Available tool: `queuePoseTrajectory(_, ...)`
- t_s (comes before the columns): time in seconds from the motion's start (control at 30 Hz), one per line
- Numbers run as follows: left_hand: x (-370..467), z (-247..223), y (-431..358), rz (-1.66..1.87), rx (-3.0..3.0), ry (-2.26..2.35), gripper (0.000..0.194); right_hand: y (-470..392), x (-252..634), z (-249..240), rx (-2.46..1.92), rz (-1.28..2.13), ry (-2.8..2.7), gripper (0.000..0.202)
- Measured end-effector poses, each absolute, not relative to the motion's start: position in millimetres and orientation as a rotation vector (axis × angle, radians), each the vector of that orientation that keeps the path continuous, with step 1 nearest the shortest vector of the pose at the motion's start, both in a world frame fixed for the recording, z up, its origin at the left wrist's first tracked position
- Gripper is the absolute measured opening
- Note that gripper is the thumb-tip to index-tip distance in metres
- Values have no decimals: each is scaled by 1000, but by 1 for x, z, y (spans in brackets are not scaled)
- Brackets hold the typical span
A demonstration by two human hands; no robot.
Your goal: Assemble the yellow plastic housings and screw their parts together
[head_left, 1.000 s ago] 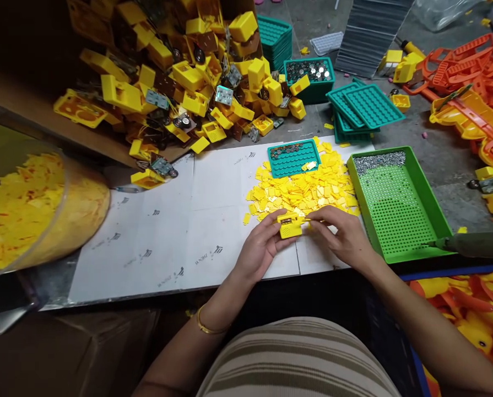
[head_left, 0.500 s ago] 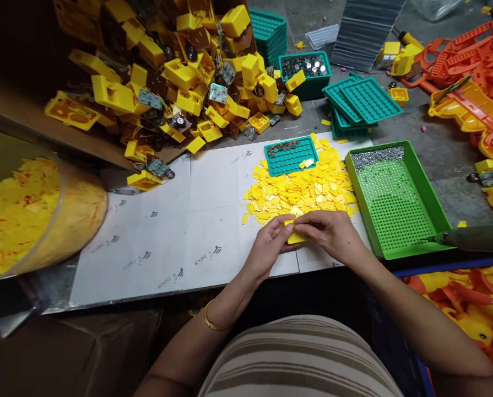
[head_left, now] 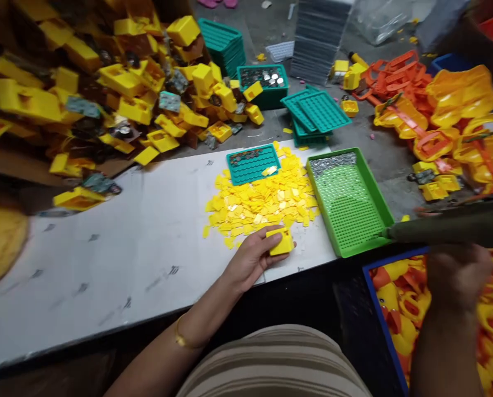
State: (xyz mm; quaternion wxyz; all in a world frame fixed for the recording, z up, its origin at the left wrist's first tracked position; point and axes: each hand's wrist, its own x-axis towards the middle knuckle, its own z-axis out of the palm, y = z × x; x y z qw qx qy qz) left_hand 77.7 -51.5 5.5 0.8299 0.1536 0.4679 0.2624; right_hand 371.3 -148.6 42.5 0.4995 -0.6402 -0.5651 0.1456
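My left hand (head_left: 256, 253) grips a small yellow plastic housing (head_left: 281, 241) above the front of the white board (head_left: 147, 231), thumb on its near side. Far to the right, my right hand (head_left: 456, 275) is smeared by motion. It lies at the underside of a dark, pen-shaped power screwdriver (head_left: 448, 226), which partly hides its fingers, so the hold is unclear. The screwdriver's thin tip sits over the near right corner of a green tray (head_left: 366, 193) with small silvery screws (head_left: 332, 162). Flat yellow plastic pieces (head_left: 263, 201) lie heaped beyond my left hand.
On the heap rests a teal ridged tray (head_left: 252, 171) with small metal parts. Yellow housings with circuit boards (head_left: 134, 110) pile up at the back left. Teal trays (head_left: 324, 110) and orange plastic parts (head_left: 407, 77) lie behind. A blue-rimmed crate (head_left: 389, 320) of yellow-orange toys stands front right.
My right hand has left the yellow housing and moved right to the screwdriver. My left hand keeps the housing, now tipped up. The camera view has swung to the right.
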Motion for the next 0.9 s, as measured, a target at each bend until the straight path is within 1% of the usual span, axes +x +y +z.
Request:
queuePoseTrajectory(0.03,81,6,-52,532,342,1012,31,-146,378,42,-1550,324,-1328,39)
queuePoseTrajectory(0.1,88,8,-53,490,371,1031,33,-136,387,43,-1576,441,-1366,45)
queuePoseTrajectory(0.2,99,9,-56,412,393,1037,34,-114,388,49,-1439,581,-1299,39)
queuePoseTrajectory(0.27,107,9,-59,368,406,1028,34,-98,384,52,-1300,595,-1217,38)
queuePoseTrajectory(0.37,122,8,-62,305,440,991,32,-71,375,49,-1152,491,-1110,30)
queuePoseTrajectory(0.5,137,4,-63,226,482,988,34,-38,367,34,-1124,327,-990,20)
queuePoseTrajectory(0.7,142,3,-61,212,448,1018,38,-16,358,23,-1057,310,-957,19)
queuePoseTrajectory(0.9,142,5,-57,220,405,1052,33,-13,357,22,-1119,300,-966,20)
